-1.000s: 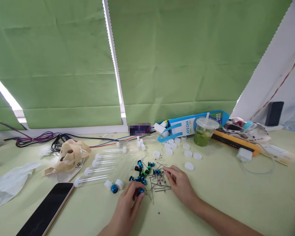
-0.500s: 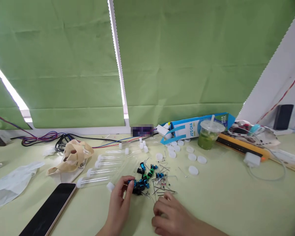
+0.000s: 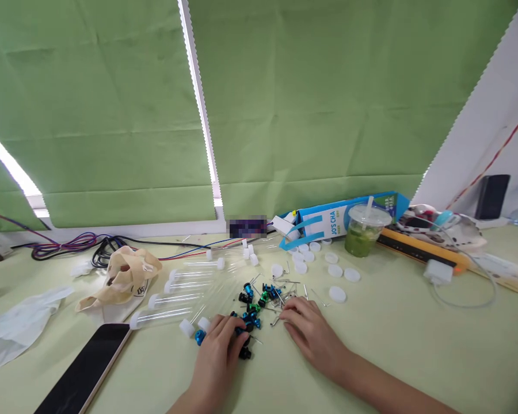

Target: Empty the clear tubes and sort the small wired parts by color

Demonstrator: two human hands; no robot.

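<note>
Green blinds (image 3: 345, 103) behind a pale table (image 3: 397, 351), fwiw. Blue-and-black fittings (image 3: 252, 320) sit at two o'clock from the left hand (image 3: 218, 351), the nearer one; metal pins (image 3: 275, 321) point every which way around ten from the right hand (image 3: 317, 333). Both look curled, can't tell if gripping.

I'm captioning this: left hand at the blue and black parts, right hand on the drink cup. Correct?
No: the head view shows the right hand at the thin metal pieces, not on the drink cup. The left hand is at the blue and black parts.
</note>
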